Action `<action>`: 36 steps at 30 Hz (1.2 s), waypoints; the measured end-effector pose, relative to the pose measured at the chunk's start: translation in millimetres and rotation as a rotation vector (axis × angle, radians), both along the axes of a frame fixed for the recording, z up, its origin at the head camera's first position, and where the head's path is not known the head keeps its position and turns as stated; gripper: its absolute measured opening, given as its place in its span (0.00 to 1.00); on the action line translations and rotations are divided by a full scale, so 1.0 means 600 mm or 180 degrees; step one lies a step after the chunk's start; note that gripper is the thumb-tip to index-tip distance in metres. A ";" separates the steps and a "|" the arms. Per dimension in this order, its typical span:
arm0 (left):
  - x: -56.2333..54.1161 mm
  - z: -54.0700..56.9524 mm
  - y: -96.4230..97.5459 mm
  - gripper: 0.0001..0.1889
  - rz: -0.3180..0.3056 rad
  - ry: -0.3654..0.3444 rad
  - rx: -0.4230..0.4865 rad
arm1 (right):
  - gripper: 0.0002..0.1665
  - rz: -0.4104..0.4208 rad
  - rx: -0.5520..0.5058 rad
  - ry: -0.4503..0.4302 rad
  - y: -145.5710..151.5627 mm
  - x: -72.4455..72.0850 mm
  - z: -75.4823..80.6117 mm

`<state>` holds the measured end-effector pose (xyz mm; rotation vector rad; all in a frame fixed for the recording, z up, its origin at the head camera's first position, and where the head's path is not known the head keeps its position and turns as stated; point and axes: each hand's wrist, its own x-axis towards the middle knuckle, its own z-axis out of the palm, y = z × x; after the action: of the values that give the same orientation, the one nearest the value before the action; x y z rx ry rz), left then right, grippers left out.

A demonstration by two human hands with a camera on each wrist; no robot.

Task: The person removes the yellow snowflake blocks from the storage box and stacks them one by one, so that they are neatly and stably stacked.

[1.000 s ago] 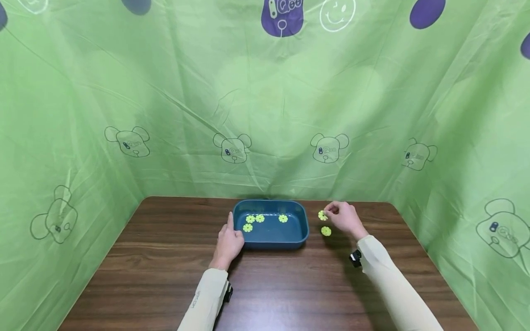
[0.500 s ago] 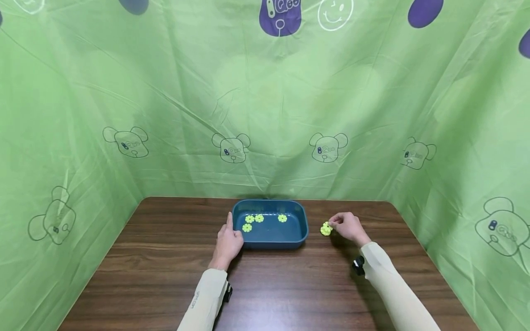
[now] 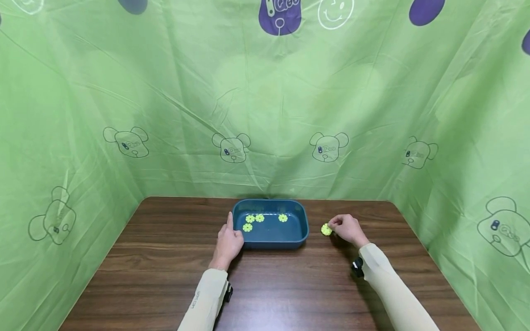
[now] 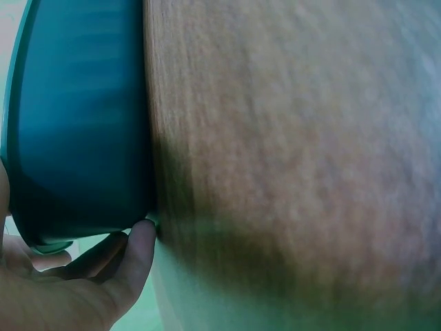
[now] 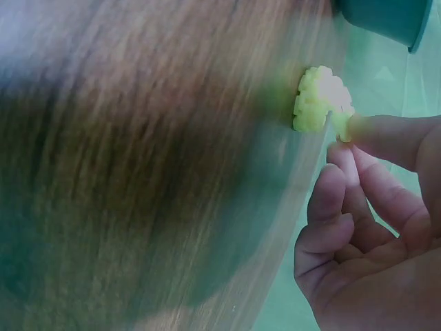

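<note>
My left hand (image 3: 229,242) holds the left wall of a dark blue tray (image 3: 271,245), the index finger lying along its rim. In the left wrist view the fingers (image 4: 138,252) press on the tray's outer side near the table. To the tray's right, my right hand (image 3: 348,228) pinches a yellow notched disc (image 3: 327,228), flower-like in outline, between thumb and fingertips. That disc lies over or against another yellow disc (image 5: 311,103) on the table. Whether the two are joined cannot be told.
Several like yellow discs (image 3: 283,218) lie flat inside the tray. The brown wooden table (image 3: 281,285) is bordered at the back and sides by a green printed cloth (image 3: 273,115). Small black devices (image 3: 357,266) sit at both wrists.
My right hand has brought its disc toward me and down onto the disc lying on the table, so the two overlap. The left hand and tray stay in place.
</note>
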<state>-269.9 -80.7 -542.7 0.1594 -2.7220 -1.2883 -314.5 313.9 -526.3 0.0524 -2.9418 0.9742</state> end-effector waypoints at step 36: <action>0.000 -0.003 -0.001 0.39 0.0036 0.0064 -0.0020 | 0.08 -0.0003 0.0145 -0.0028 0.000 -0.014 -0.028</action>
<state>-270.2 -81.5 -544.3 0.1601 -2.7042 -1.2713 -322.8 313.7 -543.3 0.0484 -2.9717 0.9095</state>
